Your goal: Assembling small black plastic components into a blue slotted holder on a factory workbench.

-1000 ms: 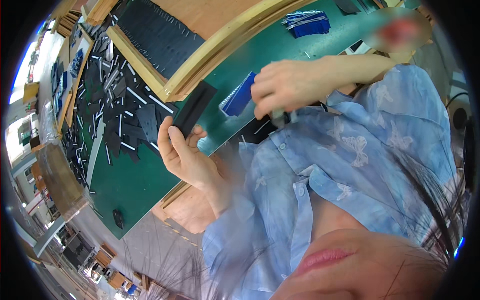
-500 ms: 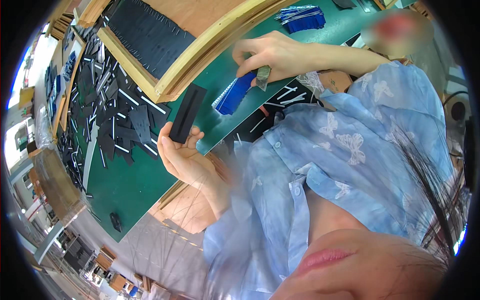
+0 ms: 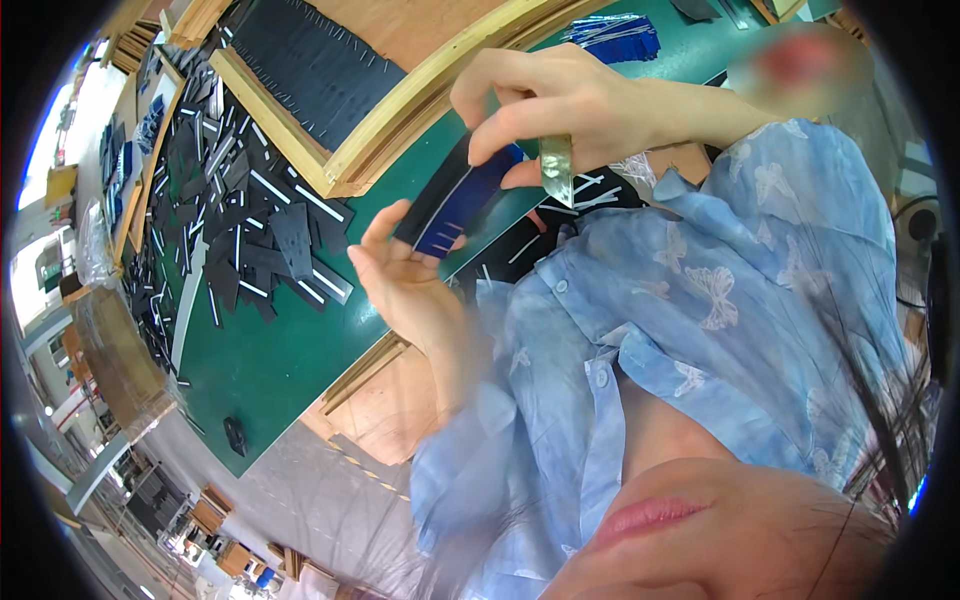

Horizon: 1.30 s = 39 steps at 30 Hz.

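While I look down through the head camera, both my hands meet over the green worktop, between its near edge and the near corner of a wooden frame. My right hand has its index finger and thumb closed in a pinch on the upper end of a blue strip, and the other fingers are bent and loosely spread. A shiny greenish piece hangs at that same hand, below the fingers; how it is fixed there I cannot make out.

My left hand is half open, palm up, its thumb apart from the strips. The lower end of a black strip lies against its fingers, some on either side; whether they pinch it, I cannot tell. The blue strip lies along the black one, both slanting from my left fingers up to my right, with short pale lines at the blue one's lower end.

Black offcuts and thin white strips are heaped toward the worktop's left edge. A small black object sits by its near left corner. A bundle of blue pieces lies past my right hand, and a dark sheet is inside the frame.
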Each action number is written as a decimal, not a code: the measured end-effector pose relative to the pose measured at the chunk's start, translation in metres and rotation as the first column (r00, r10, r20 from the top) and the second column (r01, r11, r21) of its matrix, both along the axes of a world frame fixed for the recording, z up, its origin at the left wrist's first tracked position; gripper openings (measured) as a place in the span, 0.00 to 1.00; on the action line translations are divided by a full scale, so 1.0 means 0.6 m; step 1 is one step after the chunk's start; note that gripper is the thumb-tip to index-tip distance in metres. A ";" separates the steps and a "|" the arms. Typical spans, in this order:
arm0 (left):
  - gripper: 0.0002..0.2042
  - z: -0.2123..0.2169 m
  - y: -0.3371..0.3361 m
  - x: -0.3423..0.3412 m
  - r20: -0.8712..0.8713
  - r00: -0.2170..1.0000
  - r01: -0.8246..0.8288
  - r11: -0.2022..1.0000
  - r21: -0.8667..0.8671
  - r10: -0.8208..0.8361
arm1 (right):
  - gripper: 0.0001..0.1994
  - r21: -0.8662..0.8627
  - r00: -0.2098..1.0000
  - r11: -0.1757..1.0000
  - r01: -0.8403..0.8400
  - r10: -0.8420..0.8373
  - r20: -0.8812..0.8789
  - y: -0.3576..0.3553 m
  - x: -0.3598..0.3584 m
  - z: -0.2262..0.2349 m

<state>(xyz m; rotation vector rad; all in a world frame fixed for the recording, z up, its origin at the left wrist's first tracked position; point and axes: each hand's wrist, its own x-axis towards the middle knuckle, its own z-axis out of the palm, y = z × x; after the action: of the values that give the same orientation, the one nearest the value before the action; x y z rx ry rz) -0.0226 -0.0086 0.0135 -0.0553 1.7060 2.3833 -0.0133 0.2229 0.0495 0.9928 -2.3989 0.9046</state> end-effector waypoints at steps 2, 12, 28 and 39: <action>0.28 0.012 0.008 0.005 0.021 1.000 0.021 1.000 0.001 -0.021 | 0.18 -0.071 0.992 0.996 0.047 -0.039 0.117 0.003 0.001 -0.006; 0.30 0.018 0.016 0.007 0.035 0.996 0.088 0.996 0.004 -0.088 | 0.17 -0.083 0.971 0.991 0.105 -0.085 0.223 0.007 0.007 -0.002; 0.13 0.024 0.025 0.010 0.004 0.992 0.128 0.991 -0.042 -0.128 | 0.14 -0.187 0.979 0.980 0.073 -0.035 0.199 0.010 -0.004 -0.005; 0.13 0.019 0.017 -0.002 0.061 0.979 0.194 0.981 -0.005 -0.193 | 0.13 -0.192 0.968 0.978 0.078 -0.028 0.251 0.009 0.000 0.003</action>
<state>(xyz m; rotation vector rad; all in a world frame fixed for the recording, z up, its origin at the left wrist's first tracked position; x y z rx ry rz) -0.0236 0.0018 0.0250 0.0360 1.6180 2.2090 -0.0130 0.2286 0.0510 0.7747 -2.4567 1.2886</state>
